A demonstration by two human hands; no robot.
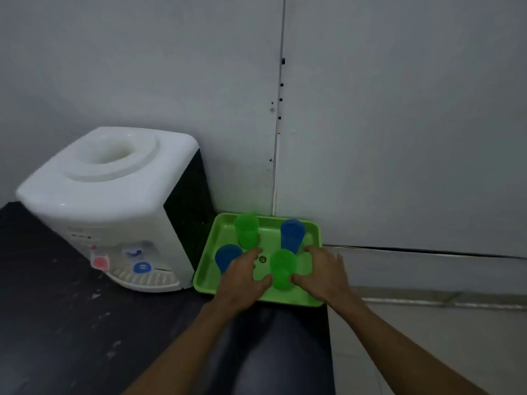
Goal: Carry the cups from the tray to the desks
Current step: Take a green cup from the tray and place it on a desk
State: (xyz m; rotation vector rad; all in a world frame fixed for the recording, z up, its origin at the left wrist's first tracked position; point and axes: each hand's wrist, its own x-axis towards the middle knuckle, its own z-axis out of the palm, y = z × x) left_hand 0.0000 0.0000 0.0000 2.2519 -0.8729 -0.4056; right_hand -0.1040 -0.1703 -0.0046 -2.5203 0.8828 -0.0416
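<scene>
Both hands were down in the green tray (211, 246), right at the start of the job. No cup had left it yet. The left hand (242, 276) sat close against the near blue cup (226, 256), with its thumb reaching toward the near green cup (282, 269). The right hand (322, 272) was on the other side of that green cup, thumb close to it. Fingers on both hands looked spread and loose, not yet closed round anything.

Two more cups stood at the back of the tray, a green one (246, 229) and a blue one (292, 235). The tray lay on the dark bench (57, 323), just beside a white water machine (114, 206).

Next, I think each hand needed to wrap round one cup and lift it straight up, without bumping the others.

It was hard to see whether the thumbs really touched the green cup. The picture was blurry. No desks showed at all, and I could not tell if the cups had water in them.
</scene>
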